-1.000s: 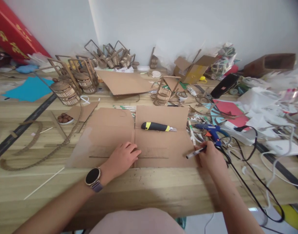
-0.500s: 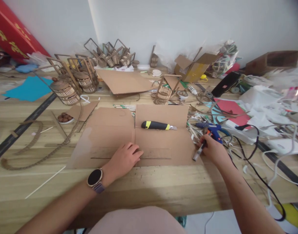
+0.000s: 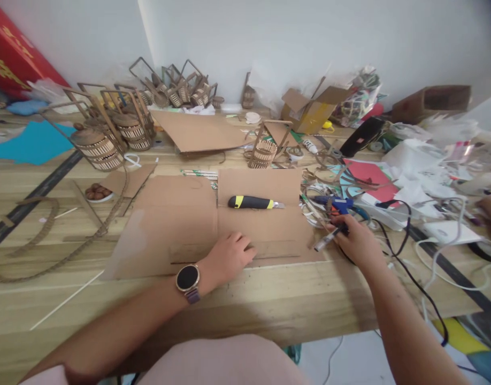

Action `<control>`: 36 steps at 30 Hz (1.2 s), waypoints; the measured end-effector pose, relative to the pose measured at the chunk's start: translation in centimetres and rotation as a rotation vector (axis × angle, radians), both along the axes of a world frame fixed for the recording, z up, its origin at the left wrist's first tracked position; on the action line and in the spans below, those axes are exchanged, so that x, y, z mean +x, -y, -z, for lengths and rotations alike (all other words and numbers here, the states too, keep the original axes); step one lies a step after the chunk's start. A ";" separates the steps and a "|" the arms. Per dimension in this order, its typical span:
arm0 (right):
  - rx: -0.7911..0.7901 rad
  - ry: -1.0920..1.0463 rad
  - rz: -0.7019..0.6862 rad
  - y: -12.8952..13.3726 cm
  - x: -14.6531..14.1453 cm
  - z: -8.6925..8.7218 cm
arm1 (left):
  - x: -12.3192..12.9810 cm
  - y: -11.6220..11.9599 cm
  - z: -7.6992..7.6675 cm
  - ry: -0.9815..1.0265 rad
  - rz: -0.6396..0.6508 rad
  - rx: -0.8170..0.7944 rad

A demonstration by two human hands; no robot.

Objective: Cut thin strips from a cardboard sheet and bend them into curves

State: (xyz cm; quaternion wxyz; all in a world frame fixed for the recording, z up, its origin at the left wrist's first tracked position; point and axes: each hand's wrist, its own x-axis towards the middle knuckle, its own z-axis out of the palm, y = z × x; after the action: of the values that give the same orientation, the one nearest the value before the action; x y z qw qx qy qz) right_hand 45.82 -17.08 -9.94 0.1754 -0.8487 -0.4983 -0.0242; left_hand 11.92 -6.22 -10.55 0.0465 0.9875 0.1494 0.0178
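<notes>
The left hand [image 3: 231,256] lies over a cardboard strip [image 3: 275,249], fingers slightly apart, gripping nothing visible. The strip rests near the close edge of a cardboard sheet [image 3: 177,230] and could slip if pressed unevenly. The right hand [image 3: 355,238] has its fingers pinched around a pen [image 3: 327,240]; black cables [image 3: 409,218] just beyond might snag that wrist. Farther off, a utility knife [image 3: 251,202] (blade out, so a careless reach could cut) lies on the sheet, a glue gun [image 3: 337,203] crowds the right, and a small basket [image 3: 263,154] stands behind.
</notes>
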 end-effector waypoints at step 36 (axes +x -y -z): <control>0.012 -0.302 -0.371 4.3 -3.7 0.8 | -2.9 -0.7 0.1 0.028 0.016 -0.013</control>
State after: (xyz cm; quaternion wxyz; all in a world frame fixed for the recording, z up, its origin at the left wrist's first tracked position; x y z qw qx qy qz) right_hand 42.14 -21.34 -10.78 0.2543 -0.7357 -0.6136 0.1327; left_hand 9.03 -5.48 -10.69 0.0551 0.9880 0.1409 0.0300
